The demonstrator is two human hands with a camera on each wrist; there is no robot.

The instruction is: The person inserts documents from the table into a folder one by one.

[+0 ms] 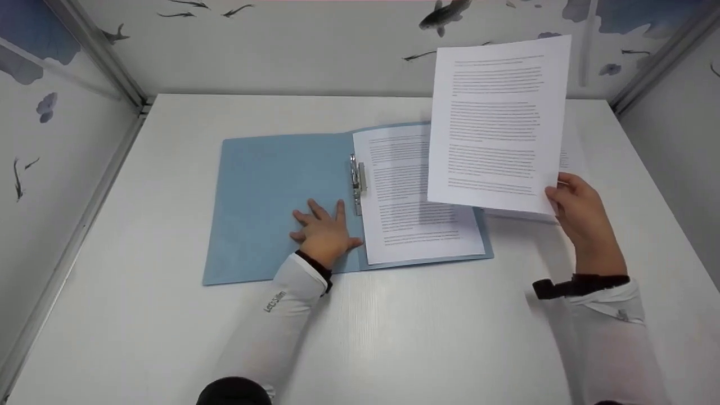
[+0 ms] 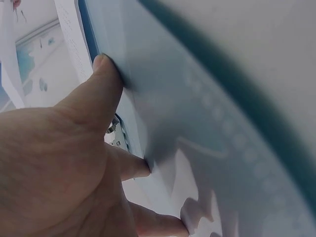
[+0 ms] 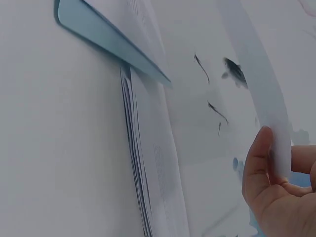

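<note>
A blue folder point(image 1: 270, 185) lies spread on the table, with printed pages point(image 1: 419, 236) on its right half. Along its spine is a metal clip point(image 1: 356, 183). My left hand point(image 1: 326, 235) rests with spread fingers on the folder's left cover, its thumb pointing toward the pages. In the left wrist view, fingertips point(image 2: 101, 63) touch the glossy cover. With thumb and fingers, my right hand point(image 1: 582, 211) pinches a printed sheet point(image 1: 495, 124) by its lower right corner and holds it up, above the folder's right side. The right wrist view shows the sheet point(image 3: 266, 98) edge-on in that grip.
A stack of printed paper point(image 3: 153, 148) lies on the table, partly under the folder's right edge; in the head view the raised sheet hides most of it. White panels with painted fish point(image 1: 444, 17) stand behind and beside the white table point(image 1: 382, 337).
</note>
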